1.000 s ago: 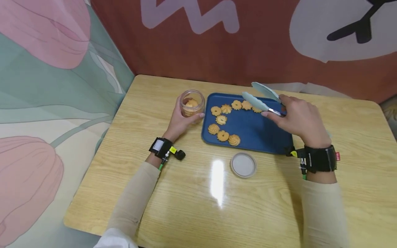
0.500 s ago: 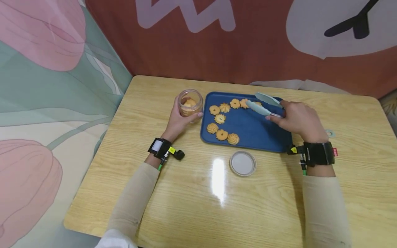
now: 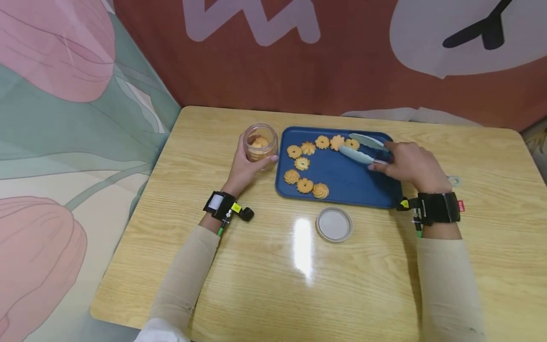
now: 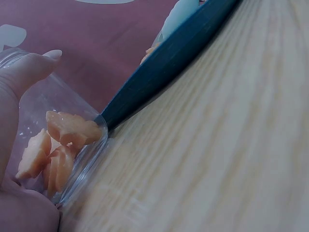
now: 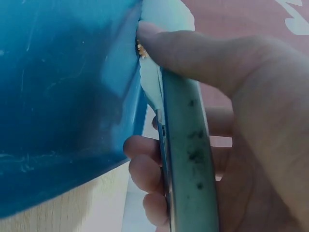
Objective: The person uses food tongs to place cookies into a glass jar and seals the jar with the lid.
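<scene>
My left hand (image 3: 244, 167) grips a small clear glass jar (image 3: 260, 146) that stands on the table just left of the blue tray (image 3: 354, 185). The jar (image 4: 58, 145) holds a few ring-shaped cookies (image 4: 67, 133). My right hand (image 3: 412, 164) holds pale green tongs (image 3: 362, 148), thumb and fingers wrapped round the handles (image 5: 186, 159). The tong tips reach down over the tray's back edge, on either side of a cookie (image 3: 352, 144). Several more cookies (image 3: 305, 185) lie on the tray's left half.
A round jar lid (image 3: 334, 224) lies on the wooden table (image 3: 273, 275) in front of the tray. A small ring (image 3: 454, 180) lies right of my right hand. Patterned fabric hangs behind and left of the table.
My right hand has lowered the tongs from above the tray down to the cookies at its back edge. The left hand and jar have stayed put.
</scene>
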